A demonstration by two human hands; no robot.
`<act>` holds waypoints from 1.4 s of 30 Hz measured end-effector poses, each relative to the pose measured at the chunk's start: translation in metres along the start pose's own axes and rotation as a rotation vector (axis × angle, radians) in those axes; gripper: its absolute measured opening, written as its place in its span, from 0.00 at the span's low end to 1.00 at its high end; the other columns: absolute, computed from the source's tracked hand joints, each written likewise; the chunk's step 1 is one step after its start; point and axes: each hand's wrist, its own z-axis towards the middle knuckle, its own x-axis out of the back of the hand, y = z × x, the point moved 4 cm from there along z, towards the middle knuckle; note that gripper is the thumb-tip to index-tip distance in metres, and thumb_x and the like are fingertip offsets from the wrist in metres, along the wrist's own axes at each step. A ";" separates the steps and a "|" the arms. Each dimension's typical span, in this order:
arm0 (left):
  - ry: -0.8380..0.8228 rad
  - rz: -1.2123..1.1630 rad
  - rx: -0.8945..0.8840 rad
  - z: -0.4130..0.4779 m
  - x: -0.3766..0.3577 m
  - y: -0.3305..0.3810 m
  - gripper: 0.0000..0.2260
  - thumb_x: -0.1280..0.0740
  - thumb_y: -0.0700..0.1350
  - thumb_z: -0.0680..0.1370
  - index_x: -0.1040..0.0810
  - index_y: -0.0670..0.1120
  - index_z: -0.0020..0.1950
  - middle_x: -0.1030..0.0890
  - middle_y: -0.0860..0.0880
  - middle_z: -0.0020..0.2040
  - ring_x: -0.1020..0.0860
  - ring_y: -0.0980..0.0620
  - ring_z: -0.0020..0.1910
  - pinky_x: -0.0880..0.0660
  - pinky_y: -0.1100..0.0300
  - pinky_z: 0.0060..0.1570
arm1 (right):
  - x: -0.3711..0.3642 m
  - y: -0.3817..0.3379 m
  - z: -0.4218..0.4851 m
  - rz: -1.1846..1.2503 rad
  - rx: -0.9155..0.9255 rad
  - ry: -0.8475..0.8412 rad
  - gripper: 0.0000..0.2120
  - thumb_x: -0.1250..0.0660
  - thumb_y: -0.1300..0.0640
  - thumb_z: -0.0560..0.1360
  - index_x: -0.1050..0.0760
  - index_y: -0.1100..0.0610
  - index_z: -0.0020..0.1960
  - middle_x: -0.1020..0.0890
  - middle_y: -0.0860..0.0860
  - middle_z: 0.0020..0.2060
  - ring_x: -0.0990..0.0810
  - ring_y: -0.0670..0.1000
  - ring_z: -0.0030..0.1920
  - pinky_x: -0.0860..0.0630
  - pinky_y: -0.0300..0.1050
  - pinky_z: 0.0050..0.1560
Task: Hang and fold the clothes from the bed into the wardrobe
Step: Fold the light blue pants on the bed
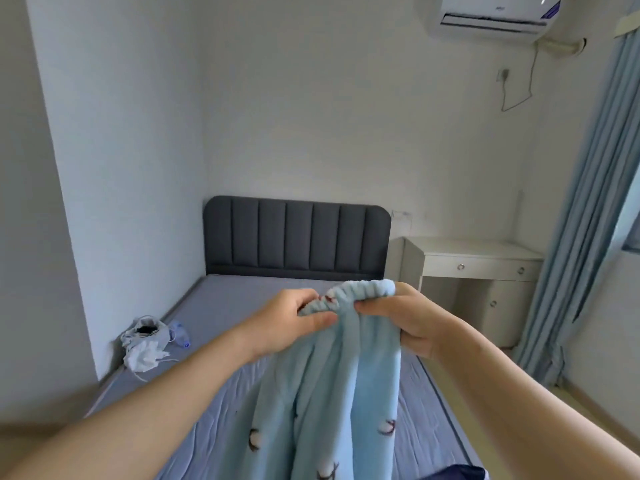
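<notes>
On my feed the grey-sheeted bed fills the lower frame. Over its middle hangs the light blue fleece garment with small dark motifs. Its long axis runs top to bottom, ribbed band uppermost, and the rest drops past the bottom of the view. The left hand pinches the band's left end and the right hand grips its right end, the two close together. A crumpled grey-and-white clothes heap lies at the bed's left edge.
</notes>
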 end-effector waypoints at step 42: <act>-0.308 -0.285 0.234 0.035 0.044 0.002 0.09 0.32 0.40 0.74 0.21 0.49 0.53 0.16 0.52 0.48 0.17 0.55 0.46 0.21 0.61 0.44 | 0.028 -0.040 0.017 0.057 0.182 0.358 0.04 0.34 0.63 0.73 0.22 0.60 0.40 0.18 0.54 0.33 0.18 0.50 0.34 0.21 0.44 0.37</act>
